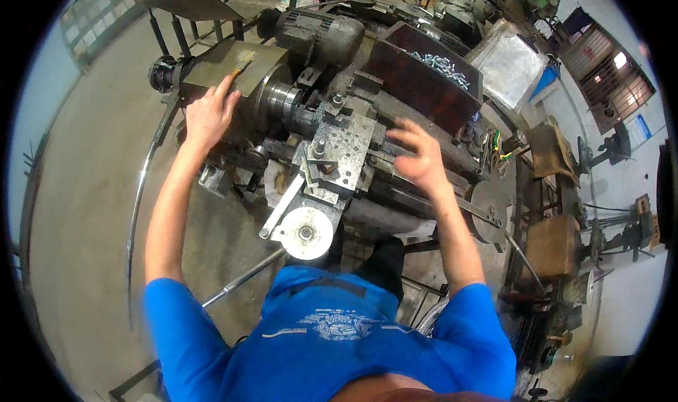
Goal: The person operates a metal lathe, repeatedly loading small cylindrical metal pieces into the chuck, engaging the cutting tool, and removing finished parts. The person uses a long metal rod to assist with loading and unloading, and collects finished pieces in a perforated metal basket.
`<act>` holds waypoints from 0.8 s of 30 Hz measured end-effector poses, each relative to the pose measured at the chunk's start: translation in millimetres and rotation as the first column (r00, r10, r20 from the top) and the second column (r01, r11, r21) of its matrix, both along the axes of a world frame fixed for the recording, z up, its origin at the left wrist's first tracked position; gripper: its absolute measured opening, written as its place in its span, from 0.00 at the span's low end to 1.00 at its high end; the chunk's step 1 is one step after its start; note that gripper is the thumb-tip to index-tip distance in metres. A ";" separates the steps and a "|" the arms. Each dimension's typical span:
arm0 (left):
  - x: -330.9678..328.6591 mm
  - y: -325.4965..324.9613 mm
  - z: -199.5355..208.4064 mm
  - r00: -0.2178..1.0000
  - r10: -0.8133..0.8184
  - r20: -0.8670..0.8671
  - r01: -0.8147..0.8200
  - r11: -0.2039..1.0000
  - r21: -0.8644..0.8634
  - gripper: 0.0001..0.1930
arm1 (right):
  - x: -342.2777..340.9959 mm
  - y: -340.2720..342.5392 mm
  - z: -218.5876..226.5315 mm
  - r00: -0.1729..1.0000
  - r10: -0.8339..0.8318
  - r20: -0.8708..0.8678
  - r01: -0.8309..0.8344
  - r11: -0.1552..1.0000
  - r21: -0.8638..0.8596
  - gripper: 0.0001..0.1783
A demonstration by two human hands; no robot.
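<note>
My left hand (207, 118) is closed around the handle of a small brush (245, 57). Pale bristles point away from me, over the rounded metal headstock cover (212, 69) of a lathe. My right hand (421, 155) hovers beside the lathe's tool slide (347, 144), its fingers spread and slightly bent with nothing in them. Metal chips are scattered on top of the slide. Between my hands sits the bright round spindle end (280, 98). Closer to my body are a white handwheel (306, 233) and a flat lever (284, 206).
A dark box (424, 77) of small shiny metal parts stands behind the slide, near a chip-covered motor (321, 38). Hand tools (498, 148) lie to the right. A long metal rod (141, 190) curves down at the left, and other machines (558, 240) line the right wall.
</note>
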State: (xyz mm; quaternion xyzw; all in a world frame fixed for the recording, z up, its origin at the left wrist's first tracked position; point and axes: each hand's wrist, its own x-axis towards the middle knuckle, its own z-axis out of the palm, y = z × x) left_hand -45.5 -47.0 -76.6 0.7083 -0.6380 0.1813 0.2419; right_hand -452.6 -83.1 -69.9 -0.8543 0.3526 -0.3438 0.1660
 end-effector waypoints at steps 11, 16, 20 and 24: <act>-100.9 12.5 -23.3 0.855 -0.481 -0.192 0.490 0.872 -0.001 0.10 | -68.6 76.8 -39.4 0.994 -0.098 -0.049 0.106 0.970 0.221 0.25; -107.2 8.7 -17.2 0.822 -0.519 -0.237 0.513 0.854 -0.091 0.09 | -81.7 91.2 -45.6 0.990 -0.141 -0.025 0.143 0.946 0.293 0.24; -103.9 2.3 -21.7 0.903 -0.414 -0.112 0.420 0.907 0.032 0.08 | -88.2 97.5 -63.3 0.988 -0.144 -0.051 0.153 0.948 0.280 0.23; -97.3 -1.4 -20.7 0.918 -0.395 -0.044 0.396 0.905 0.156 0.08 | -93.1 103.0 -61.0 0.982 -0.177 -0.063 0.187 0.944 0.270 0.23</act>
